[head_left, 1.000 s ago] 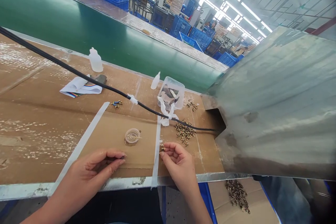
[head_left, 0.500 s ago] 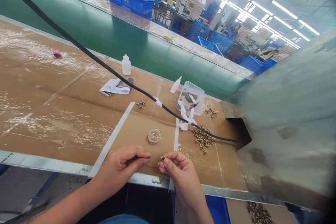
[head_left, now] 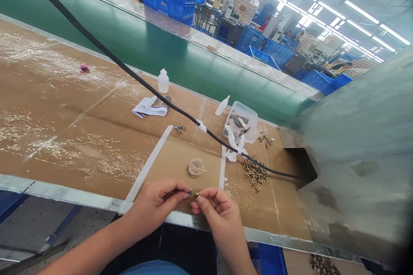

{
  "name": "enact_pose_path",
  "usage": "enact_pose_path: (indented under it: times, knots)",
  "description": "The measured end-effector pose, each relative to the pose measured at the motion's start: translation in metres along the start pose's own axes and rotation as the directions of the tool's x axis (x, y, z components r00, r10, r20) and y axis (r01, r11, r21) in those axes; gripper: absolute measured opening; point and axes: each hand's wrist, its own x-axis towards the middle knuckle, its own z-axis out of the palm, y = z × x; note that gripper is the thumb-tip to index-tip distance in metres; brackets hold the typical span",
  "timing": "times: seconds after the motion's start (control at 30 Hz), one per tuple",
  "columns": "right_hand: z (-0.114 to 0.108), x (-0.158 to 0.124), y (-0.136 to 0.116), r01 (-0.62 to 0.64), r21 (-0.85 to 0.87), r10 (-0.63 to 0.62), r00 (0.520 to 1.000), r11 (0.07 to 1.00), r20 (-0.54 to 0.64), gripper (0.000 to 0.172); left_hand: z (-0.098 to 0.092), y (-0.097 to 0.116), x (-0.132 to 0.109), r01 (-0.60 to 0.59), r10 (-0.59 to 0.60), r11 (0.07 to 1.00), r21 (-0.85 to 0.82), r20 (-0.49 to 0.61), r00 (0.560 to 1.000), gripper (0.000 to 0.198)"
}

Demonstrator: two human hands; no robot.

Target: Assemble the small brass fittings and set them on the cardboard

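Note:
My left hand is closed in a pinch, with a tiny dark piece at its fingertips, too small to name. Opposite it, thumb and fingers of my right hand pinch a small brass-coloured metal part. The two pieces are close together above the table's front edge. Just beyond my hands stands a small clear round cup with a thin stick lying across it. To the right lies a pile of brass-coloured parts. Several blue-and-brass pieces rest beyond the cup.
A black cable crosses over the cardboard-covered table. Toward the back are a white bottle, a smaller nozzle bottle, a folded white strip and a clear plastic tub. A metal panel stands at the right, a green conveyor belt behind.
My hands have come closer together, bringing the dark piece near the brass-coloured part. The whole view has shifted slightly, so the table things appear a little further right.

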Motion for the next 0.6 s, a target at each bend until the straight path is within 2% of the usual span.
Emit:
enact_pose_path:
  times: [0.23, 0.6]
  knots:
    - [0.0042, -0.0028, -0.0006, 0.145, -0.238, -0.153, 0.988, 0.96, -0.015, 0.017, 0.0003, -0.003, -0.0004, 0.014, -0.014, 1.0, -0.008, 0.024, 1.0, 0.016]
    - [0.0051, -0.0014, 0.0014, 0.138, -0.246, -0.149, 0.988, 0.959, -0.027, 0.016, -0.0009, -0.004, -0.0006, -0.12, 0.12, 0.992, 0.026, -0.004, 0.993, 0.014]
